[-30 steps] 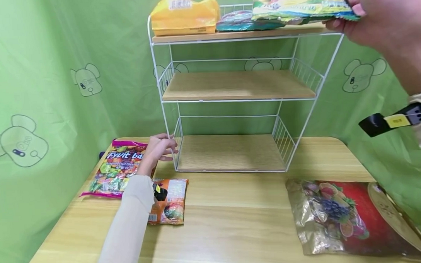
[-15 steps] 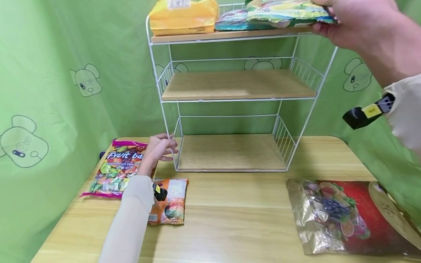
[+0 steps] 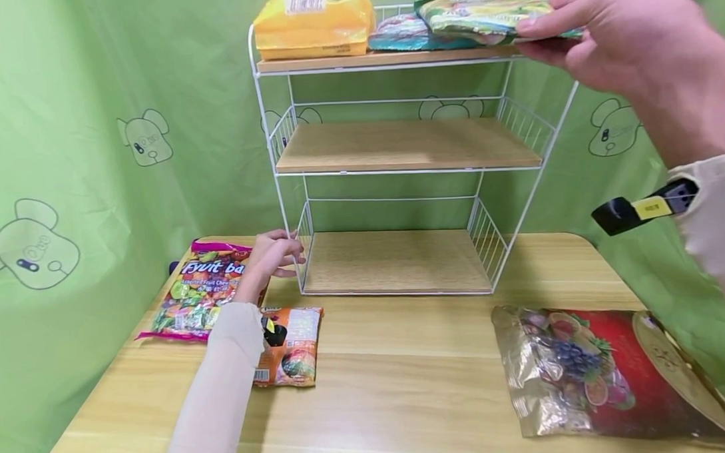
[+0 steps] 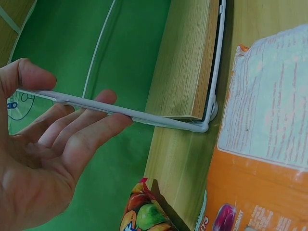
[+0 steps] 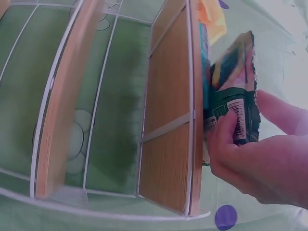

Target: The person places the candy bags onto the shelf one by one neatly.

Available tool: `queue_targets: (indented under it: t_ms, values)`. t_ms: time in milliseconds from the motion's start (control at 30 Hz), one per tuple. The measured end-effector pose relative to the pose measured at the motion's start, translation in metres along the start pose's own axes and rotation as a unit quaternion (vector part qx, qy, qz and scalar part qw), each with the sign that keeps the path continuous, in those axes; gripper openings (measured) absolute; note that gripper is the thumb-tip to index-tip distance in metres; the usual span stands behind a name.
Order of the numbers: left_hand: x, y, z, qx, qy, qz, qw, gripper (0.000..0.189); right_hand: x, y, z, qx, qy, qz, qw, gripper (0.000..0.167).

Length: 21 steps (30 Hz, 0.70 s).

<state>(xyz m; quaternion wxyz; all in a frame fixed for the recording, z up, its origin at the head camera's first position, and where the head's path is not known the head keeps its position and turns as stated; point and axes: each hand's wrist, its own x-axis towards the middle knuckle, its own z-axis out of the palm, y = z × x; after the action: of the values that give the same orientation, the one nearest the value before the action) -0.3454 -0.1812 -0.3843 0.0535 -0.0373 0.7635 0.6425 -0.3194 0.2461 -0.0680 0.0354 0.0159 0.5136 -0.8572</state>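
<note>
My right hand (image 3: pixel 638 40) grips a green candy bag (image 3: pixel 481 12) by its right end, over the top board of a white wire shelf rack (image 3: pixel 407 145). In the right wrist view the thumb and fingers pinch the bag's dark green, barcoded end (image 5: pixel 236 115). The bag overlaps a blue bag (image 3: pixel 400 33) lying on that board, beside a puffy yellow bag (image 3: pixel 313 28) at the left. Low at the rack's front left, my left hand (image 3: pixel 273 256) holds the thin upright post (image 4: pixel 161 120), thumb on one side and fingers on the other.
A pink-edged "Fyvit" fruit chews bag (image 3: pixel 197 292) lies on the wooden table (image 3: pixel 397 372) at left, partly behind the left arm. Nearer is an orange bag (image 3: pixel 297 349). A large red and gold bag (image 3: pixel 607 371) lies at right. Green cloth (image 3: pixel 48 164) surrounds the table.
The right hand has carried the green bag leftward and further in over the top board, where it now overlaps the blue bag more. My left hand stays at the post.
</note>
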Motion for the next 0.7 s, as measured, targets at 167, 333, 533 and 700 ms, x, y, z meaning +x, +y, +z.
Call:
queue_targets:
  t_ms: [167,333,533,700]
  values:
    - [0.000,0.001,0.000,-0.005,-0.003,-0.003,1.0000,0.044,-0.015,0.010,0.000,-0.396,0.049,-0.059,0.9150,0.061]
    - [0.001,-0.002,0.002,-0.002,-0.001,0.002,1.0000,0.042,-0.023,0.021,0.004,-0.576,0.102,-0.097,0.8053,0.084]
    - [0.004,-0.005,0.004,0.001,-0.001,0.004,1.0000,0.040,-0.022,0.028,0.008,-0.559,0.140,-0.136,0.8062,0.078]
    - [0.003,-0.004,0.006,0.004,0.000,0.009,1.0000,0.041,-0.019,0.033,0.011,-0.600,0.155,-0.154,0.7696,0.078]
